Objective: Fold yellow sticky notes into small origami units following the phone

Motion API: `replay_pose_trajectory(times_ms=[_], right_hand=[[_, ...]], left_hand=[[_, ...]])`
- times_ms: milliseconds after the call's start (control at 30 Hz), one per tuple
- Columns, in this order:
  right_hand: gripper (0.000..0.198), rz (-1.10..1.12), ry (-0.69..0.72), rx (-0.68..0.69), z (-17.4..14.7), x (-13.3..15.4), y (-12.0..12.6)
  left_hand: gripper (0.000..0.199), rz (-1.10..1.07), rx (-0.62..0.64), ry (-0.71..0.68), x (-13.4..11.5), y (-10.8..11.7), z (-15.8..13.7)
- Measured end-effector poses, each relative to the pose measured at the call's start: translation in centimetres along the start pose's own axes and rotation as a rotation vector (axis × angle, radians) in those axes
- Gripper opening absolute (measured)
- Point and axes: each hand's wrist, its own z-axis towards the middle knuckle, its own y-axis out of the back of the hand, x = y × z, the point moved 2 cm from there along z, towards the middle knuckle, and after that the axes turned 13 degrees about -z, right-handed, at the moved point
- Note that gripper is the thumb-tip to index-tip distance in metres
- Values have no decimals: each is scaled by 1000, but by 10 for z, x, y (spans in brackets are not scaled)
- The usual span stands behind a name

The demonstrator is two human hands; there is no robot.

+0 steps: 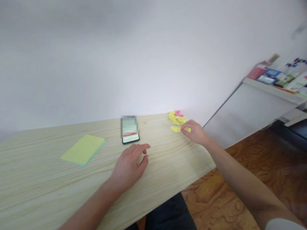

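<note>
My right hand (193,131) reaches to the right part of the table, its fingers pinched on a yellow folded paper piece (175,129). Just behind it, against the wall, lies a small heap of yellow folded papers (177,119) with a pink folded paper (178,113) among them. My left hand (130,164) rests over the middle of the table, thumb and fingers apart with nothing between them. Beyond that hand a phone (130,138) lies face up, its screen lit and mostly blurred out. To the left is a stack of yellow and green paper sheets (83,149).
The pale wooden table (43,185) meets a white wall (96,64) at its back edge. At the right, a white cabinet (261,102) carries boxes (273,75) and other items on top. Brown patterned floor (216,198) shows past the table's right edge.
</note>
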Motion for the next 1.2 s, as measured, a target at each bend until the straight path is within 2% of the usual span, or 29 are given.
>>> replay_pose_trajectory(times_ms=[100, 333, 567, 867, 967, 1033, 1133, 1200], right_hand=[[12, -40, 17, 34, 6, -22, -10], [11, -115, 17, 105, 23, -41, -35], [13, -176, -23, 104, 29, -56, -34], [19, -156, -51, 8, 30, -51, -27], [20, -130, -105, -87, 24, -45, -15], [18, -109, -154, -163, 14, -33, -8], [16, -49, -173, -221, -8, 2, -10], [15, 15, -131, -213, -22, 36, -18]], left_hand=[[30, 13, 27, -15, 4, -6, -2], [27, 46, 48, -37, 7, -11, -3], [26, 49, 28, -54, 6, -9, -3], [26, 50, 11, -79, 8, -10, -6], [24, 62, -30, -91, 7, -4, -5], [22, 80, -79, -95, 8, 7, -5], [17, 159, -163, -60, 18, 39, -9], [17, 279, -270, 7, 31, 69, -18]])
